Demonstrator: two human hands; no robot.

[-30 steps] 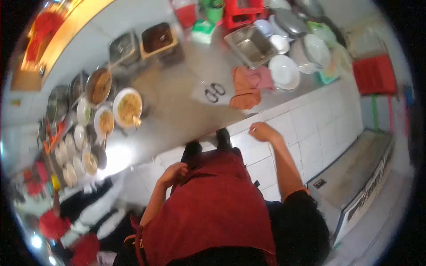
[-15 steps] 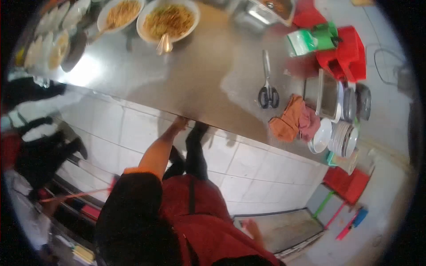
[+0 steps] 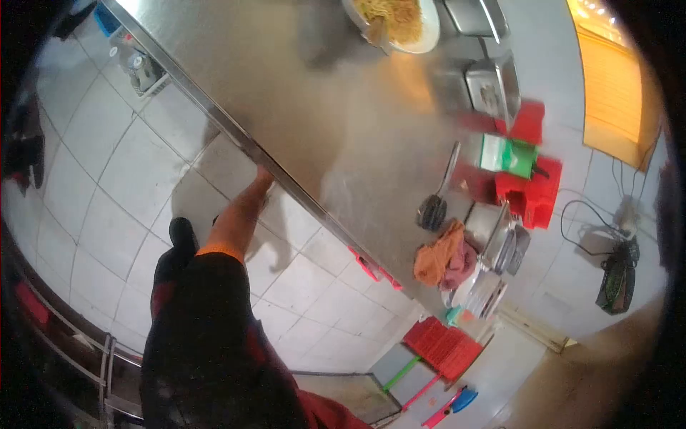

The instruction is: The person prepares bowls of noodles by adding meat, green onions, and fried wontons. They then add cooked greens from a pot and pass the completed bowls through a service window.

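Observation:
My left hand [image 3: 264,176] is at the near edge of the steel table [image 3: 300,121], with its fingers hidden at the rim. The arm comes up from below in a black sleeve with an orange cuff. My right hand is out of view. Farther along the tabletop lie scissors [image 3: 431,211] with dark handles. Beside them an orange cloth [image 3: 436,261] and a pink cloth [image 3: 461,266] are bunched together. At the far side stands a white plate [image 3: 429,32] of noodles [image 3: 396,20].
Steel pans [image 3: 493,86], a green and white box [image 3: 507,157] and red holders [image 3: 530,193] line the far side. Stacked dishes [image 3: 486,292] stand at the right end. Something pink [image 3: 375,268] sits at the near edge. Below are a tiled floor and a red dustpan [image 3: 443,347].
The view has swung, so the table edge slants more steeply and the noodle plates have shifted up and right, one out of view. My right hand has left the frame. My left hand stays at the edge.

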